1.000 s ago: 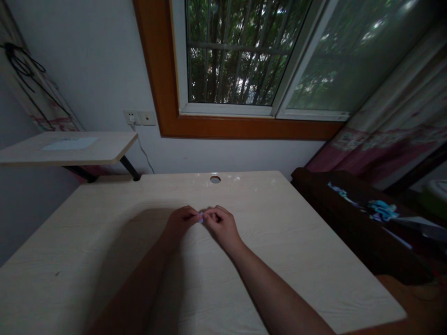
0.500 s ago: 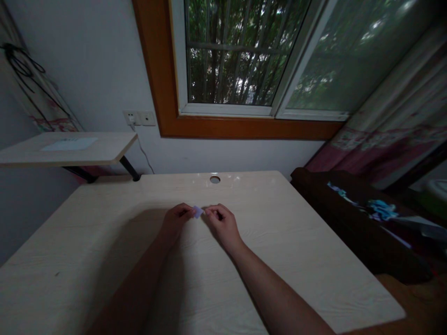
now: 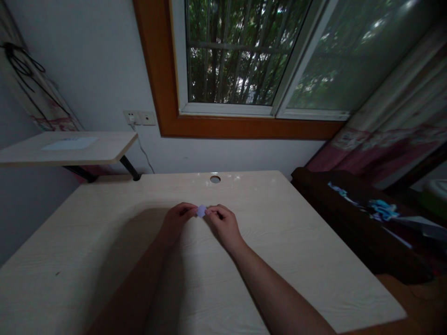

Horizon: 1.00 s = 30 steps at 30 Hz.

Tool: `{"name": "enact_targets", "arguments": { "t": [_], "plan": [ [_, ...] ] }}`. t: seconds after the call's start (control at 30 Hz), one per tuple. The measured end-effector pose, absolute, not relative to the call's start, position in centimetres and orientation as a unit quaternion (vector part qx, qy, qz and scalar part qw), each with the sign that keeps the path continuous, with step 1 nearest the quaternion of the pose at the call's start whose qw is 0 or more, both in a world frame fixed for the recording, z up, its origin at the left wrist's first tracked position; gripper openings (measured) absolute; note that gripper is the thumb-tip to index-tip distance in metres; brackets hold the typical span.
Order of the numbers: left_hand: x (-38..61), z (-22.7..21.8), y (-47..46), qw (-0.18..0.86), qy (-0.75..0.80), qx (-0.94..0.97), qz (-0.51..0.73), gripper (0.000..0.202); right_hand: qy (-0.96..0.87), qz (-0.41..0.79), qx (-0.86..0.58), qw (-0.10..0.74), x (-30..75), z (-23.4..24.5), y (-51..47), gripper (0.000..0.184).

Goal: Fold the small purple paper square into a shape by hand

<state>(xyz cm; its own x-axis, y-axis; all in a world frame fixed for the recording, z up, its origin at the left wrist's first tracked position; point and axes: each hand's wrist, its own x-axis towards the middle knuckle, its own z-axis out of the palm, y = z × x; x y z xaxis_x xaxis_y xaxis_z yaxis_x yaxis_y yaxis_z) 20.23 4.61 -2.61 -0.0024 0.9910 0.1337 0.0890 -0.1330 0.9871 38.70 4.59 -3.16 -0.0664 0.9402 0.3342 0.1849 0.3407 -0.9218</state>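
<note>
Between my two hands is a small, flat, pale purple piece (image 3: 201,211) that looks like paper, with angular edges. The thumb and fingers of my left hand (image 3: 179,222) pinch its left side. My right hand (image 3: 223,224) has thumb and forefinger pressed together at its right edge, partly covering that corner. Both hands are just over the far middle part of the light wood desk (image 3: 279,242). Too small to make out are any folds in the piece.
A raised shelf (image 3: 104,146) on black legs, bearing a white sheet (image 3: 71,143), stands at the desk's back left. A round cable hole (image 3: 215,179) lies near the back edge. To the right, a dark brown piece of furniture (image 3: 335,218) holds blue cloth-like items (image 3: 382,210).
The purple piece has shifted slightly to the right with my left hand. Its right edge now meets my right fingertips, and it shows more squarely.
</note>
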Motion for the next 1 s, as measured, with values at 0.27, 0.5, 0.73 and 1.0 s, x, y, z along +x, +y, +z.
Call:
{"name": "enact_targets", "arguments": {
  "t": [0.27,0.5,0.73,1.0],
  "plan": [
    [20.56,-2.77,4.41,0.456,0.502,0.580,0.451,0.022,-0.637,0.363,-0.443,0.517,38.74,-3.03,4.46,0.023],
    [20.41,-2.72,4.42,0.405,0.515,0.583,0.481,0.020,-0.650,0.358,-0.440,0.505,38.57,-2.96,4.44,0.020],
    [20.20,-3.18,4.63,0.396,0.505,0.593,0.486,0.018,-0.649,0.363,-0.436,0.507,38.39,-3.33,4.51,0.020],
    [20.56,-3.25,4.48,0.410,0.474,0.596,0.502,0.037,-0.647,0.359,-0.443,0.506,38.63,-3.50,4.73,0.019]
  ]
}}
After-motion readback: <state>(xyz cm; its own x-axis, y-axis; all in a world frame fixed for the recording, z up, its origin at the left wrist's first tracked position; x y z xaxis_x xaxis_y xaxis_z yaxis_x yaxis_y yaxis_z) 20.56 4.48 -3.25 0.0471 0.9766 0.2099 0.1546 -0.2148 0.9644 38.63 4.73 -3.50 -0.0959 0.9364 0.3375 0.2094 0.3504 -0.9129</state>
